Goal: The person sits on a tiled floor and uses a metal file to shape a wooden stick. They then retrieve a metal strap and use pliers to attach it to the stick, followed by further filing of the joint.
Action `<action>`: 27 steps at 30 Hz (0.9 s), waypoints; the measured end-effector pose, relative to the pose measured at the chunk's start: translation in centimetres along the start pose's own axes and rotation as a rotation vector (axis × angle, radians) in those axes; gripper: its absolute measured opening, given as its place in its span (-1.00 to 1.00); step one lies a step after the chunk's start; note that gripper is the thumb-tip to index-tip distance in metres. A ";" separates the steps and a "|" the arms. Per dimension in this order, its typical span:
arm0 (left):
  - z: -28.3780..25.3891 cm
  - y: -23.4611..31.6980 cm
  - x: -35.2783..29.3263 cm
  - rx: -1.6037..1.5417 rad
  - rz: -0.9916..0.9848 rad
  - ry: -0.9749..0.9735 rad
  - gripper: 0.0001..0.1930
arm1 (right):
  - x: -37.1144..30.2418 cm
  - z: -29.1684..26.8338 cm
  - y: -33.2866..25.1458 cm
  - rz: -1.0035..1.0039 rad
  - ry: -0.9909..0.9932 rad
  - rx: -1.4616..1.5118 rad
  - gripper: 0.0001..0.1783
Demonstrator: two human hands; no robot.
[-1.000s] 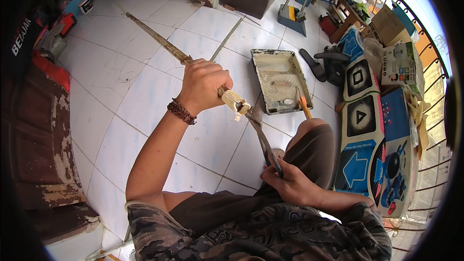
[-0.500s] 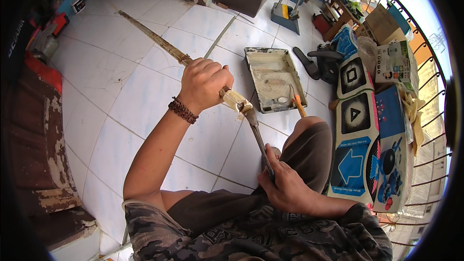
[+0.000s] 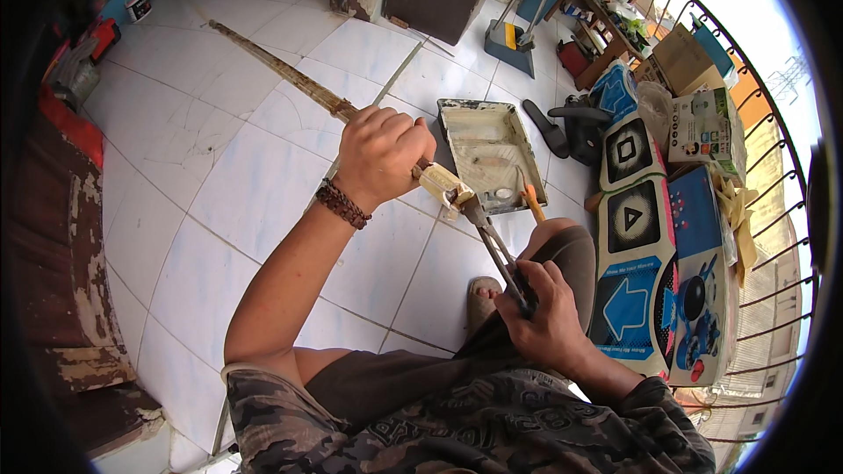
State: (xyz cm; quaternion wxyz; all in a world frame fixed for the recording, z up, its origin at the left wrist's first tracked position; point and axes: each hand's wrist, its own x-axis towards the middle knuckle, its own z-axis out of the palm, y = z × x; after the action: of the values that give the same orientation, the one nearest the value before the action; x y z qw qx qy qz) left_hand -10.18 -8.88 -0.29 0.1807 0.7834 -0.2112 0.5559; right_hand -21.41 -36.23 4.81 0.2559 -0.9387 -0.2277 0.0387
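My left hand (image 3: 384,151) is closed around a long, thin, worn brown pole (image 3: 279,65) that slants away to the far left. A chipped cream-coloured piece (image 3: 439,183) sits at the pole's near end, just past my fist. My right hand (image 3: 546,309) grips dark metal pincers (image 3: 497,242) by their two long handles. Their jaws meet the broken tip of the cream piece; I cannot tell how firmly they bite. My right fingers hide the handle ends.
A paint-stained tray (image 3: 452,142) lies on the tiled floor (image 3: 211,254), an orange-handled tool (image 3: 532,203) at its near corner. Black slippers (image 3: 546,128), boxes (image 3: 694,281) and a railing (image 3: 786,145) line the right. A peeling brown panel (image 3: 66,254) stands left.
My right hand has shifted right and slightly up, and the pincers' two handles now show apart. My left hand and the cream piece have moved a little right. The view has shifted slightly.
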 end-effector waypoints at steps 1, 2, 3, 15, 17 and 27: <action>-0.2 -0.1 0.0 -0.002 -0.001 -0.002 -0.68 | 0.2 -0.1 -0.2 -0.033 0.022 -0.044 -0.54; -0.4 -0.1 0.0 -0.003 -0.001 -0.004 -0.68 | 0.3 -0.1 -0.3 -0.067 0.044 -0.087 -0.59; -0.6 -0.2 0.0 -0.003 -0.002 -0.007 -0.67 | 0.5 0.0 -0.1 -0.035 -0.024 0.011 -0.62; -2.7 0.3 1.5 -0.082 0.032 0.056 -0.63 | 0.6 1.7 1.9 0.139 -0.648 0.772 -0.71; -3.2 0.3 1.4 -0.118 0.013 -0.056 -0.66 | 0.8 1.9 2.7 0.149 -0.677 0.800 -0.70; -3.8 0.6 -3.2 -0.097 -0.034 -0.422 -0.82 | 0.1 5.4 3.9 0.805 -0.688 0.887 -0.69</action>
State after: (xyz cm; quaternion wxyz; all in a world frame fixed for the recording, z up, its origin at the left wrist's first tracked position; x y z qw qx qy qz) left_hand -14.47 -7.00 -2.11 0.1792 0.8764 -0.2573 0.3654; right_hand -20.74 -36.71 -1.79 0.4943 -0.6912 0.1078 0.5160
